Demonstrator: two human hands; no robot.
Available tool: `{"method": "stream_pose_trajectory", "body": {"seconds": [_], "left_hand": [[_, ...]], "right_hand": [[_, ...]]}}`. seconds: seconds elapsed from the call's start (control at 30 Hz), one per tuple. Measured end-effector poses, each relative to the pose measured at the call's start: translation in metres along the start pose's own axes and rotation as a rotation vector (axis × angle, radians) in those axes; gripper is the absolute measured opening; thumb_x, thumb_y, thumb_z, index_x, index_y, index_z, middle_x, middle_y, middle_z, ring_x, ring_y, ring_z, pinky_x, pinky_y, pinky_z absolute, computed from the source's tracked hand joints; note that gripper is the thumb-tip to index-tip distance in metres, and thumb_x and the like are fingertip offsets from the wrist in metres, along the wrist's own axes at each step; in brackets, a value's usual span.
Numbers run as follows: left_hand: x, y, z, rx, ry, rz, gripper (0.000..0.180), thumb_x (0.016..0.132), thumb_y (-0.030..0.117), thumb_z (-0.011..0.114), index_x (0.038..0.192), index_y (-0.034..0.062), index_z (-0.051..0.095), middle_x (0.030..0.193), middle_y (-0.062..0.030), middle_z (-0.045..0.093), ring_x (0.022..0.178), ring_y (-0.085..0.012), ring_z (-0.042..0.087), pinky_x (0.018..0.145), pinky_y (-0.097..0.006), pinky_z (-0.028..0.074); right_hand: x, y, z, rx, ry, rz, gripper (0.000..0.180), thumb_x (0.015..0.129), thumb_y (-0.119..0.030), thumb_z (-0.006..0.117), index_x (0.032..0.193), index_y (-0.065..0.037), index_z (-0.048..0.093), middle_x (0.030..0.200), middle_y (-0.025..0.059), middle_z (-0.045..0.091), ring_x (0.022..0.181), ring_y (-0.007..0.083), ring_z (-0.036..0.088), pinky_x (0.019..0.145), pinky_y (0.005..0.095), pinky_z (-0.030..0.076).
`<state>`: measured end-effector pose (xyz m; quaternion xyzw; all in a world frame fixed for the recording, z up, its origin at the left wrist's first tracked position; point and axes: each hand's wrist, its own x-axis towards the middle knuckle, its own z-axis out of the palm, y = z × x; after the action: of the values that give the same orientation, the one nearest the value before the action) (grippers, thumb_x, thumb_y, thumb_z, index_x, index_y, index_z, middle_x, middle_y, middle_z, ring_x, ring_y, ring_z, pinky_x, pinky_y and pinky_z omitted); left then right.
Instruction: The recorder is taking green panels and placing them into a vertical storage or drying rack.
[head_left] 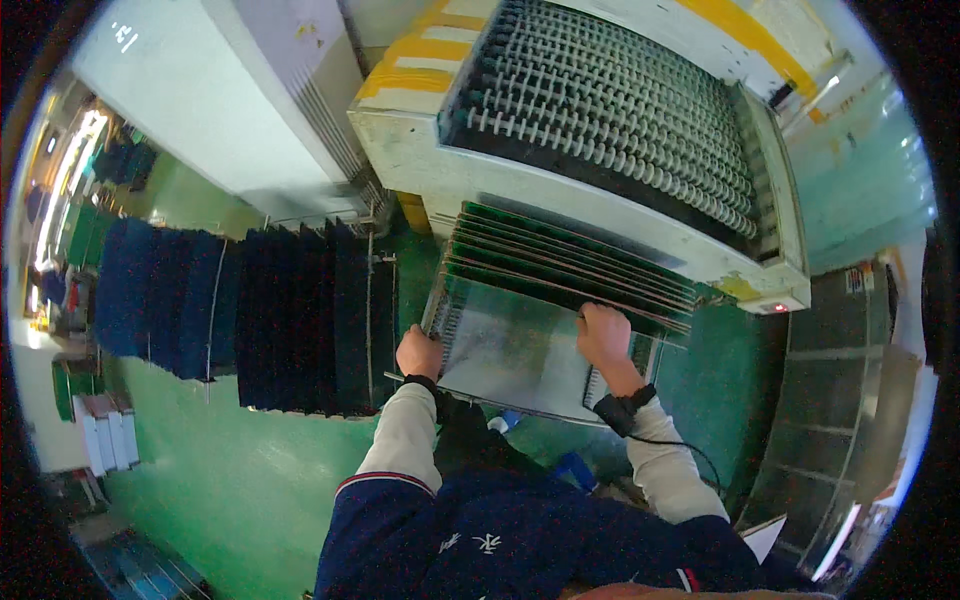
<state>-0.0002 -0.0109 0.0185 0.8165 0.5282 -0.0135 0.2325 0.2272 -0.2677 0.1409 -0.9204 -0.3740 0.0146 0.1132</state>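
My left hand [418, 352] grips the left edge of a thin green panel [510, 345] that stands nearest me in a slotted rack. My right hand [603, 333] is closed over the panel's top right edge. Behind it, several more green panels [570, 262] stand upright in the same rack [440, 300]. Both sleeves are pale, and a dark band with a cable sits on my right wrist.
Beyond the rack stands a conveyor machine with rows of white rollers [610, 110]. To my left, racks of dark blue panels [300, 320] stand on the green floor [230, 480]. A grey metal cabinet [840, 400] is at my right.
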Motion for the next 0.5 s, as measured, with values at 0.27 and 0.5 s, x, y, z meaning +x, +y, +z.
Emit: {"method": "stream_pose_trajectory", "body": {"seconds": [0.27,0.5], "left_hand": [[-0.005,0.010,-0.003,-0.054,0.004,-0.012,0.032,0.079,0.029,0.071,0.094,0.0015,0.065,0.093,-0.0223,0.070,0.089,-0.0422,0.069,0.079,-0.050,0.055],[-0.007,-0.001,-0.001,-0.069,0.046,0.039,0.034,0.081,0.031,0.069,0.095,-0.0002,0.067,0.092,-0.0228,0.070,0.090,-0.0430,0.068,0.079,-0.050,0.055]], "right_hand": [[0.002,0.008,-0.001,0.035,-0.040,-0.026,0.012,0.082,-0.020,0.064,0.080,-0.007,0.062,0.077,0.0146,0.065,0.080,0.0370,0.065,0.068,0.0508,0.051],[0.004,-0.016,-0.067,0.033,-0.083,-0.076,0.016,0.083,-0.025,0.066,0.080,-0.009,0.065,0.080,0.0144,0.067,0.080,0.0374,0.066,0.070,0.0504,0.053]]}}
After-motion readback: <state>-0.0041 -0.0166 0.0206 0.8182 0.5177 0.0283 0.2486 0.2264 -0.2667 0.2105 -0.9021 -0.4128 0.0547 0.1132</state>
